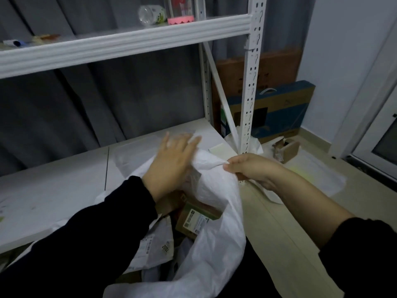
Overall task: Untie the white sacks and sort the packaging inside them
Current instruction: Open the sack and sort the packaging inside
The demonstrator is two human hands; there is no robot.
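Right hand (pixel 251 168), grip pinched on the white sack (pixel 217 244); left hand (pixel 171 162) released, straight fingers against it.

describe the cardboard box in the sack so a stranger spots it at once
Find the open white sack by the rack. In its mouth, right of the left sleeve, lies the box. Unlike the pale mailers beside it, it is brown with a green-topped label.

Sack (pixel 217 244) mouth open — cardboard box (pixel 198 219) inside; shelf post (pixel 251 93) close right, room over shelf board (pixel 64 190) left
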